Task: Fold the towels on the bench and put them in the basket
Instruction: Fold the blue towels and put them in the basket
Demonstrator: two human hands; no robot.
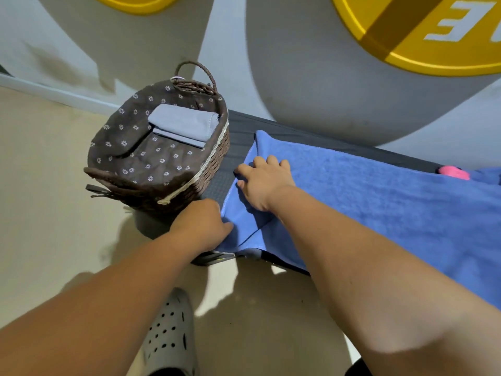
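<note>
Basket [214, 164] beside the bench [238, 137] already holds folded grey towels [181, 123]. Blue towel [379, 199] lies spread on the bench, unfolded; left grip [202, 223] pinches its near corner, right grip [264, 183] rests flat on it, holding nothing.

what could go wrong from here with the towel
The towel hangs over the near edge of the bench; a pull by the left hand at its corner may drag it to the floor.
That corner is already creased, so the fold may come out uneven.
The basket stands close to that hand; a bump could tip it.
</note>
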